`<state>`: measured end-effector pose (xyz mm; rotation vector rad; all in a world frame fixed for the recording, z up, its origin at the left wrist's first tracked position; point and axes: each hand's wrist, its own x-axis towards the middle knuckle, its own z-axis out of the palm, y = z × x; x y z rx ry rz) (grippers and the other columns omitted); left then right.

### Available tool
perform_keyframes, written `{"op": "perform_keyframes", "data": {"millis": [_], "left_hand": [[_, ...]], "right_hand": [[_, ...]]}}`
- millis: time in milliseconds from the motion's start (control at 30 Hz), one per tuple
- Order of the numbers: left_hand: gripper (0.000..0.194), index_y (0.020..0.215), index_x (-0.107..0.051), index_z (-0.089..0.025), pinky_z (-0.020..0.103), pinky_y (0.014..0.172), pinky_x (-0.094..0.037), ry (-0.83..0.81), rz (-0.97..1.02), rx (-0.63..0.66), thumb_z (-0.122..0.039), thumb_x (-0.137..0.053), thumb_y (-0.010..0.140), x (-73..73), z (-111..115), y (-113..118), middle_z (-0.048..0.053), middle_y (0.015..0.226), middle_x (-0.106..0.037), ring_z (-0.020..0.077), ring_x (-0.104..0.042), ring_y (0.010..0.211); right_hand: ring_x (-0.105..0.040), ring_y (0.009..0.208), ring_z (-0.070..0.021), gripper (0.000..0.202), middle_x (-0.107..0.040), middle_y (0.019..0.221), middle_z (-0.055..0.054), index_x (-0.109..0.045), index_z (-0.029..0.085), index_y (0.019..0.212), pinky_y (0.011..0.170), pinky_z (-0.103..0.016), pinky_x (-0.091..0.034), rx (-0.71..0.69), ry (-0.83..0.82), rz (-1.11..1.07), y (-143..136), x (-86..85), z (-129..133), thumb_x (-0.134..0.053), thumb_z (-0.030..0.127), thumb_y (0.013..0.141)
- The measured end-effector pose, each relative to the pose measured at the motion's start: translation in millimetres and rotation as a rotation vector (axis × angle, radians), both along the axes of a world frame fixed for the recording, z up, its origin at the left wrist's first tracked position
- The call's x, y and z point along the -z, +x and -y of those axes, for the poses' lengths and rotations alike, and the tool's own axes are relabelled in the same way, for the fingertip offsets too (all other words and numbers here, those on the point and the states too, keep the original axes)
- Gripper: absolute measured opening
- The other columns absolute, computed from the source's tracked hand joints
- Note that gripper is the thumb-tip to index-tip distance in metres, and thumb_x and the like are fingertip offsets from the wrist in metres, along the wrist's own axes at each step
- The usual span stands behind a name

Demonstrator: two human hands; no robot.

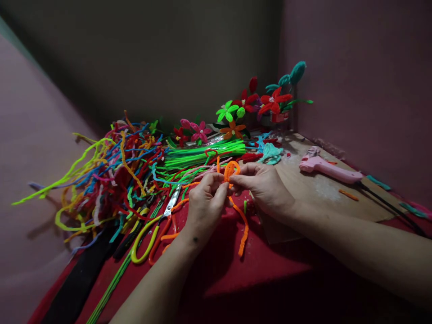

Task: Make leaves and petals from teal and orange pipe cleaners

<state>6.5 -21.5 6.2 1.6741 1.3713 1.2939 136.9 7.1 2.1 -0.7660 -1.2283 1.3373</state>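
An orange pipe cleaner (pixel 231 168), bent into small upright loops, is pinched between my two hands over the red table cover. My left hand (pixel 209 198) grips its lower part from the left, thumb and fingertips pressed together. From the right, my right hand (pixel 263 185) pinches the side of the loops with thumb and forefinger. A loose orange pipe cleaner end (pixel 242 229) hangs or lies below the hands; where it joins is hidden. Scissors (pixel 146 238) with yellow and orange handles lie left of my left hand, beside other orange pieces.
A tangled heap of colored pipe cleaners (pixel 111 180) fills the left. Behind my hands lies a green pipe cleaner bundle (pixel 205 154), with finished fuzzy flowers (pixel 232 129) beyond. On the right, a pink glue gun (pixel 329 170) with a black cord rests on a brown board (pixel 303 202).
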Motion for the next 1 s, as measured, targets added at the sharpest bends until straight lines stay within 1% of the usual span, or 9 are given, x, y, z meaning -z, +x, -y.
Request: {"op": "perform_keyframes", "data": {"millis": [100,200,300,367,500,700,800,900,1000], "left_hand": [[0.014,0.087,-0.051,-0.016,0.020,0.037,-0.044,-0.053,0.094,0.030,-0.025,-0.056,0.078,-6.7,1.2,0.9,-0.001,0.061,-0.060,0.0110,-0.056,0.043],[0.018,0.088,-0.047,-0.016,0.023,0.035,-0.046,-0.144,0.260,0.115,-0.023,-0.058,0.077,-12.4,0.5,-0.5,-0.001,0.060,-0.061,0.0125,-0.056,0.041],[0.022,0.089,-0.044,-0.016,0.023,0.033,-0.046,-0.240,0.394,0.224,-0.022,-0.060,0.075,-13.8,-1.7,-2.7,0.001,0.062,-0.064,0.0134,-0.057,0.041],[0.022,0.088,-0.044,-0.016,0.022,0.033,-0.046,-0.260,0.429,0.254,-0.021,-0.061,0.074,-12.4,-3.0,-3.3,0.002,0.062,-0.065,0.0138,-0.057,0.041],[0.022,0.084,-0.044,-0.016,0.023,0.032,-0.046,-0.215,0.418,0.240,-0.021,-0.062,0.074,-8.9,-3.0,-1.2,0.003,0.061,-0.065,0.0150,-0.058,0.040],[0.014,0.076,-0.050,-0.015,0.022,0.030,-0.045,-0.121,0.417,0.181,-0.021,-0.062,0.075,-8.9,-1.4,-0.5,0.001,0.060,-0.065,0.0140,-0.058,0.039],[0.013,0.074,-0.052,-0.014,0.022,0.031,-0.045,-0.119,0.395,0.155,-0.021,-0.062,0.075,-9.5,-1.5,-2.4,0.002,0.061,-0.065,0.0130,-0.057,0.039],[0.013,0.073,-0.054,-0.013,0.021,0.031,-0.045,-0.174,0.345,0.148,-0.022,-0.064,0.073,-10.9,-0.7,-3.4,0.001,0.055,-0.063,0.0125,-0.056,0.038],[0.012,0.070,-0.055,-0.014,0.020,0.032,-0.043,-0.196,0.297,0.135,-0.022,-0.064,0.073,-12.2,0.8,-2.8,-0.002,0.047,-0.057,0.0122,-0.055,0.036]], "right_hand": [[-0.050,0.048,-0.0095,0.014,-0.057,0.052,0.000,-0.059,0.013,0.056,0.049,-0.025,-0.039,-0.029,-0.030,-0.025,1.8,0.0,-3.4,-0.066,0.020,0.065],[-0.051,0.050,-0.0100,0.010,-0.058,0.055,0.000,-0.061,0.012,0.060,0.051,-0.026,-0.039,-0.069,-0.038,-0.059,3.4,0.2,-5.5,-0.066,0.020,0.065],[-0.052,0.052,-0.0105,0.009,-0.059,0.056,-0.001,-0.063,0.012,0.064,0.054,-0.026,-0.039,-0.126,-0.036,-0.075,4.4,1.1,-7.2,-0.066,0.021,0.065],[-0.051,0.052,-0.0103,0.009,-0.059,0.055,-0.001,-0.062,0.012,0.063,0.055,-0.026,-0.039,-0.172,-0.061,-0.080,4.3,2.8,-8.7,-0.066,0.020,0.065],[-0.050,0.049,-0.0100,0.013,-0.057,0.052,-0.001,-0.059,0.012,0.056,0.053,-0.026,-0.038,-0.302,-0.180,-0.103,3.4,7.3,-11.7,-0.067,0.020,0.063],[-0.052,0.055,-0.0107,0.014,-0.058,0.059,-0.001,-0.061,0.013,0.065,0.056,-0.025,-0.039,-0.413,-0.247,-0.230,5.6,2.3,-12.4,-0.071,0.022,0.062],[-0.053,0.059,-0.0107,0.015,-0.060,0.066,-0.001,-0.064,0.014,0.071,0.058,-0.025,-0.040,-0.381,-0.209,-0.292,7.8,-2.4,-13.9,-0.068,0.028,0.068],[-0.054,0.059,-0.0110,0.017,-0.062,0.066,-0.002,-0.065,0.013,0.068,0.060,-0.026,-0.040,-0.307,-0.144,-0.271,8.7,-2.6,-16.3,-0.066,0.029,0.070],[-0.054,0.058,-0.0115,0.017,-0.062,0.062,-0.002,-0.065,0.013,0.064,0.061,-0.027,-0.040,-0.246,-0.191,-0.264,6.9,-0.3,-17.5,-0.068,0.028,0.068]]}}
